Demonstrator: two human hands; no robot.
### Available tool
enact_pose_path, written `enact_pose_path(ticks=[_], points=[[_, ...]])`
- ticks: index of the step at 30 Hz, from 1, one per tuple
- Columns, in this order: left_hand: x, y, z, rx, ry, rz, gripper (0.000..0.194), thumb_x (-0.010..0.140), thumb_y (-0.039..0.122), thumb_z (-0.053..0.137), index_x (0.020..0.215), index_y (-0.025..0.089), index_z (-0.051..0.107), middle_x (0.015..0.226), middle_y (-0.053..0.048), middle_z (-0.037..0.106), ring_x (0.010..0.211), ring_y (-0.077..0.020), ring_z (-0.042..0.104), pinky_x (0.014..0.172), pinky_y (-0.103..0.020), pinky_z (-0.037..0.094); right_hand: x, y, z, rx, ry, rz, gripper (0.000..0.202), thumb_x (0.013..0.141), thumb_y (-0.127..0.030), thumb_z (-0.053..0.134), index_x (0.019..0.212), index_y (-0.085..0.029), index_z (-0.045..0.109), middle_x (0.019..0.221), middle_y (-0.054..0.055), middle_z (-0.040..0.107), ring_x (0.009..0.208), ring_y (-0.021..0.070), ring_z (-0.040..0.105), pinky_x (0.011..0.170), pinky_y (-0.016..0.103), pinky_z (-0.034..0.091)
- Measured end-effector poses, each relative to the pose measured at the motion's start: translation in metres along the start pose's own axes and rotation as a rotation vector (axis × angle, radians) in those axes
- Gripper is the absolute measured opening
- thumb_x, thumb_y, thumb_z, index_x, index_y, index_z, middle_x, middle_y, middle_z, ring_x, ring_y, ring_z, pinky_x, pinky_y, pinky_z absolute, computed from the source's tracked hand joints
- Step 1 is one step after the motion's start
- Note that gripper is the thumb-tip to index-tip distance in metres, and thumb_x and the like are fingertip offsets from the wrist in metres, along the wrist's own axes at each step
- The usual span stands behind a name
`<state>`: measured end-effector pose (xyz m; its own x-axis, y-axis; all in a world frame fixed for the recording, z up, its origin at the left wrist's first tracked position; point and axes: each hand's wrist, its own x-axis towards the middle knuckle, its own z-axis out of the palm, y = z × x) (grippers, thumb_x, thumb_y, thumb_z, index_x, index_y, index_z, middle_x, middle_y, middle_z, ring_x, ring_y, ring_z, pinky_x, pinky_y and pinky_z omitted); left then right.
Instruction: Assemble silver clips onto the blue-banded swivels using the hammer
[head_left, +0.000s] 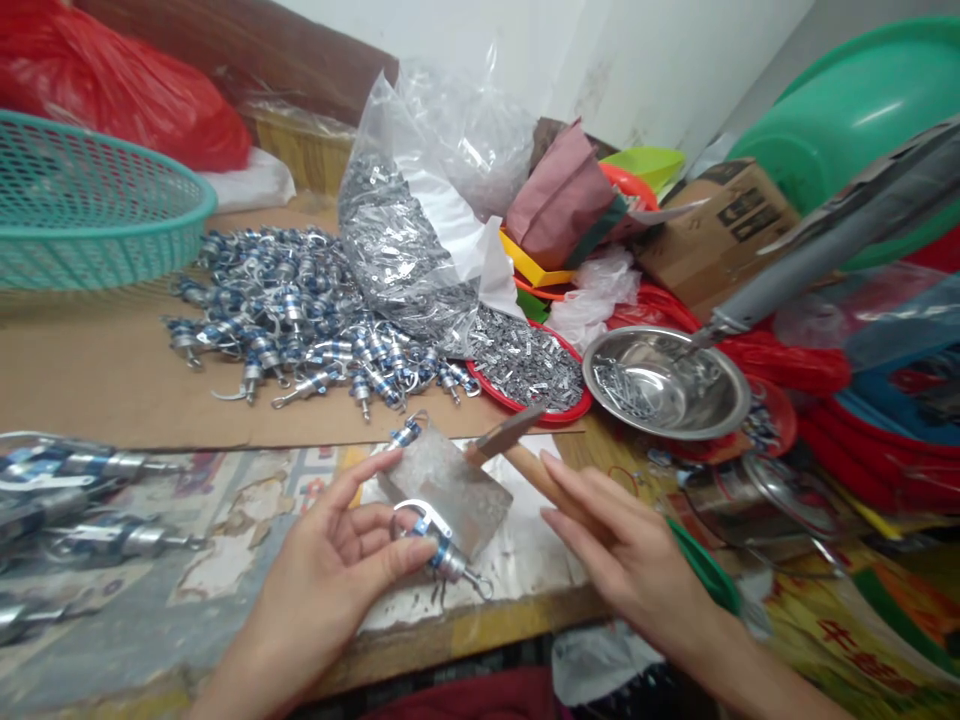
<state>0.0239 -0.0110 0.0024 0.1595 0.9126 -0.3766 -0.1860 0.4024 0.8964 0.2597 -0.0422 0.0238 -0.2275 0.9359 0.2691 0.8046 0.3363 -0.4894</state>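
My left hand [352,550] pinches a small fishing reel-like metal part with a blue band, a curved silver lever and a wire loop at its end [442,550]. Its lever side faces up, close to the near edge of a square metal block [461,490]. My right hand [622,540] is closed round the wooden handle of a hammer [555,482]. The hammer's dark head is over the block's right side; whether it touches the block I cannot tell. Behind the block lies another blue and silver part [407,430].
Many like parts are heaped on cardboard [292,300]; more lie at left [82,490]. A clear bag [397,250] and red plate [529,370] hold small metal pieces. A steel bowl [667,385] stands right, below a grey tube [825,240]. A turquoise basket [97,220] sits back left.
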Motion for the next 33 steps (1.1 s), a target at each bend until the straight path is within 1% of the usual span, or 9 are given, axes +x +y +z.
enact_pose_path(ticks=[2,4,6,8,11,14,20,26,33], points=[[0.0,0.0,-0.001,0.165,0.015,0.048,0.029,0.06,0.027,0.078,0.088,0.02,0.071,0.07,-0.002,0.076,0.068,-0.0212,0.07,0.068,-0.029,0.055,0.013,0.014,0.008,0.019,-0.037,0.086,0.04,0.087,-0.023,0.055,0.127,-0.021,0.055,0.107,0.006,0.069,0.095,0.0205,0.066,0.079,0.032,0.054],[0.0,0.001,-0.002,0.358,0.005,0.122,0.01,0.065,0.031,0.074,0.067,0.022,0.075,0.073,-0.005,0.076,0.072,-0.0233,0.069,0.071,-0.031,0.054,0.029,0.028,0.015,-0.019,-0.117,0.102,0.034,0.087,-0.026,0.056,0.12,-0.022,0.06,0.101,0.004,0.071,0.089,0.0191,0.067,0.075,0.03,0.054],[0.001,0.001,-0.004,0.475,-0.005,0.229,0.008,0.067,0.032,0.072,0.065,0.025,0.076,0.078,-0.005,0.075,0.079,-0.0248,0.067,0.076,-0.032,0.051,0.047,0.041,0.02,-0.082,-0.132,0.101,0.025,0.089,-0.027,0.054,0.109,-0.022,0.067,0.094,0.003,0.072,0.083,0.0169,0.067,0.073,0.027,0.053],[0.001,0.0,-0.004,0.526,0.002,0.349,0.007,0.067,0.031,0.072,0.064,0.027,0.077,0.082,-0.005,0.071,0.087,-0.0256,0.064,0.08,-0.031,0.048,0.068,0.055,0.019,-0.165,-0.062,0.135,0.024,0.092,-0.024,0.048,0.102,-0.019,0.07,0.095,0.006,0.07,0.088,0.0174,0.065,0.079,0.028,0.051],[0.0,-0.002,-0.001,0.547,0.088,0.509,0.008,0.067,0.03,0.071,0.06,0.027,0.075,0.081,-0.005,0.065,0.087,-0.0249,0.061,0.08,-0.031,0.045,0.1,0.079,0.014,-0.321,0.045,0.228,0.025,0.093,-0.019,0.044,0.108,-0.014,0.064,0.107,0.011,0.064,0.102,0.0209,0.059,0.09,0.037,0.046],[-0.001,-0.003,-0.002,0.562,0.073,0.586,0.006,0.067,0.026,0.071,0.063,0.027,0.075,0.075,-0.003,0.066,0.076,-0.0213,0.063,0.072,-0.028,0.047,0.121,0.098,0.011,-0.433,0.018,0.286,0.023,0.091,-0.027,0.053,0.111,-0.016,0.058,0.113,0.008,0.06,0.099,0.02,0.06,0.085,0.041,0.05],[0.002,-0.005,-0.011,0.595,-0.065,0.612,0.012,0.069,0.019,0.071,0.073,0.029,0.077,0.073,0.001,0.072,0.069,-0.0149,0.068,0.063,-0.019,0.051,0.122,0.105,0.017,-0.548,-0.052,0.29,0.026,0.091,-0.03,0.054,0.113,-0.017,0.056,0.116,0.008,0.058,0.099,0.0199,0.059,0.084,0.041,0.051],[0.002,-0.006,-0.007,0.585,-0.06,0.648,0.013,0.069,0.018,0.072,0.071,0.03,0.076,0.07,0.002,0.073,0.066,-0.0137,0.069,0.06,-0.017,0.051,0.123,0.098,0.017,-0.566,-0.116,0.282,0.027,0.091,-0.031,0.054,0.114,-0.017,0.056,0.115,0.008,0.058,0.097,0.0196,0.06,0.082,0.04,0.051],[0.0,-0.011,-0.007,0.539,-0.031,0.599,0.01,0.07,0.021,0.072,0.069,0.03,0.075,0.073,0.004,0.073,0.069,-0.0131,0.068,0.064,-0.016,0.05,0.122,0.101,0.018,-0.525,-0.144,0.295,0.028,0.091,-0.031,0.054,0.115,-0.017,0.055,0.116,0.008,0.058,0.098,0.0199,0.06,0.082,0.041,0.051]])
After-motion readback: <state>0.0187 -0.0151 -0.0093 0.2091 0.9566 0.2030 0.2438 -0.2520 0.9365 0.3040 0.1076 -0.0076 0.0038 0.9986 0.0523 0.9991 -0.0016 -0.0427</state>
